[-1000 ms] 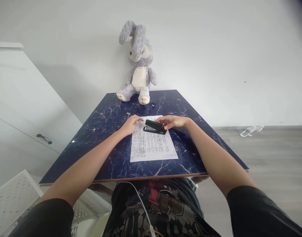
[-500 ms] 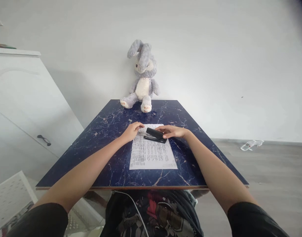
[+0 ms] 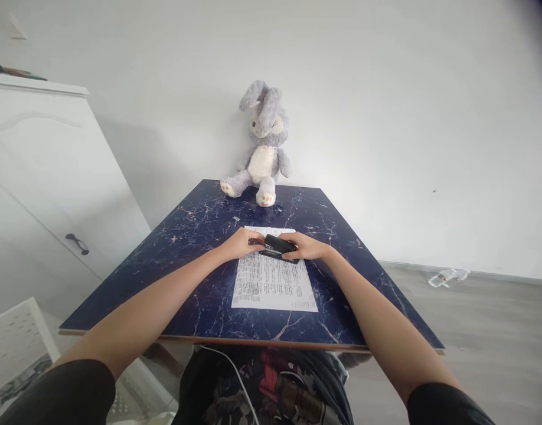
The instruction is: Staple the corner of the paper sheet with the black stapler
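Observation:
A black stapler is above the upper part of a printed sheet of paper, its top arm raised at an angle from its base. My right hand grips the stapler's right end, thumb in front and fingers behind. At the stapler's left end, my left hand is closed in a pinch, with thumb and fingertips together. Those fingers cover the tip of the stapler, so the small part between them is partly hidden.
A grey plush rabbit sits at the far edge of the dark blue marbled table, against the wall. To the left stands a white cabinet. A clear plastic wrapper lies on the floor at right.
My left hand has moved right and closed at the stapler's left end. My right hand has tightened around the other end. The view has shifted slightly.

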Demonstrator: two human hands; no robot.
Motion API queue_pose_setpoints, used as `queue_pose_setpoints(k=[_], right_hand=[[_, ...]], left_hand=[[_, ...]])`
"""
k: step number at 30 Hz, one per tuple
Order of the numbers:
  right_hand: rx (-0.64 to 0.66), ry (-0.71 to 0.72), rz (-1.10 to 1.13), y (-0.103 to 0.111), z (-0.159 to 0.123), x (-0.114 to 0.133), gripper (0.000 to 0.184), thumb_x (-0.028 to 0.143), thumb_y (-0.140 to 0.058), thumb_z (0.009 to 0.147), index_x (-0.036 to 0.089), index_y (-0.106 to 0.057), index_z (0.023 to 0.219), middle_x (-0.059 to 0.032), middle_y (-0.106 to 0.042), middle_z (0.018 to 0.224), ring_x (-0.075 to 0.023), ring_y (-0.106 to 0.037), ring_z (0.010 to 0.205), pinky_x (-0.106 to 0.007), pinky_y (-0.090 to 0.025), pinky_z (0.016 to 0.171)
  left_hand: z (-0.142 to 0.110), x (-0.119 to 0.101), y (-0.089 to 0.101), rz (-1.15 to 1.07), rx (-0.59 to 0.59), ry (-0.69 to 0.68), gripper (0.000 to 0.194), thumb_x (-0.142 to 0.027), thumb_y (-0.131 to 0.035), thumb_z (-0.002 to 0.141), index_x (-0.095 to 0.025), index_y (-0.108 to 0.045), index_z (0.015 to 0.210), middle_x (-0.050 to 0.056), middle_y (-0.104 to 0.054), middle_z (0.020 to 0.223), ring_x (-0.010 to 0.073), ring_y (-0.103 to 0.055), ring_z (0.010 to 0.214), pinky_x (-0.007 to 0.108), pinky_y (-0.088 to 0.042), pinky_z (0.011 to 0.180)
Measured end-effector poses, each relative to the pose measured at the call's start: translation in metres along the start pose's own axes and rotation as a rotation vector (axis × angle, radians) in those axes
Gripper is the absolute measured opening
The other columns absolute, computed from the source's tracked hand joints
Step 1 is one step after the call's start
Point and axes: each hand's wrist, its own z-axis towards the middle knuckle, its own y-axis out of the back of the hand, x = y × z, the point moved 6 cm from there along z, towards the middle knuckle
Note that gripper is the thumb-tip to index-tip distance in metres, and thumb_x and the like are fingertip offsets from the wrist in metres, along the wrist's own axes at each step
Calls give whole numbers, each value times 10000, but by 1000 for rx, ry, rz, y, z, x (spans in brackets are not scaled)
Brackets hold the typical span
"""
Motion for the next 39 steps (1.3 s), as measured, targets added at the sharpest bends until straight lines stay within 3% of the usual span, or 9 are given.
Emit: queue_pose_setpoints(k=[6,9,11,16,25,30,33,36,39], right_hand=[[-221,27,-107,8,5,13,207,375,-714,882,184,-637,903,12,-568,820,-167,-519,734,-292,-377,684],[-347,58,-224,12,3,22,168,273,-684,868,185,-692,1010,-8,-569,858,-180,-540,758,-303,-393,707],[-392,84,-340,10,3,28,278,203,-640,863,188,-704,1134,-36,-588,910,-207,-567,827,-316,-419,745],[-348,126,-786,-9,10,39,417,140,-587,865,179,-685,1268,-114,-620,1040,-267,-517,934,-371,-393,792],[-306,135,-1089,-18,16,43,524,11,-514,920,251,-700,1346,-144,-614,1117,-296,-462,987,-417,-303,809],[-452,10,-952,-7,14,35,489,31,-589,847,243,-724,1266,-137,-630,1097,-304,-528,1007,-418,-355,818],[-556,-114,-613,6,10,18,400,121,-639,817,238,-714,1191,-99,-654,1062,-286,-600,963,-390,-418,796],[-473,-228,-301,8,11,-2,209,275,-713,813,220,-684,1013,-40,-672,952,-241,-621,835,-341,-435,719],[-330,-266,-183,-1,15,-10,234,407,-748,833,204,-652,899,1,-646,830,-197,-581,729,-310,-405,662]], left_hand=[[4,19,1,-171,-113,59,303,-351,-790,867,-201,-781,1130,101,-797,1132,289,-750,1076,433,-577,1003],[6,31,3,-335,-246,153,382,-333,-792,877,-194,-707,1223,114,-744,1245,277,-715,1177,456,-563,1053],[5,38,2,-498,-330,249,342,-302,-785,900,-191,-680,1206,103,-741,1206,244,-739,1111,447,-579,1039],[1,41,-9,-903,-296,423,179,-319,-736,985,-141,-720,1000,119,-780,1043,214,-774,963,416,-628,975],[-3,47,-3,-1004,-369,530,38,-133,-835,876,-111,-806,864,122,-812,989,212,-776,997,363,-586,1093],[-6,49,2,-909,-419,555,90,-138,-823,852,-111,-773,782,129,-803,900,225,-785,915,387,-634,1003],[-10,52,20,-699,-595,508,73,-200,-774,871,-138,-757,835,111,-794,875,228,-781,834,393,-666,862],[-12,44,37,-436,-720,352,165,-274,-725,902,-168,-770,1019,103,-801,968,237,-779,850,381,-658,785],[-10,28,42,-271,-708,195,295,-364,-672,955,-183,-757,1173,113,-804,1082,249,-785,923,397,-646,844]])
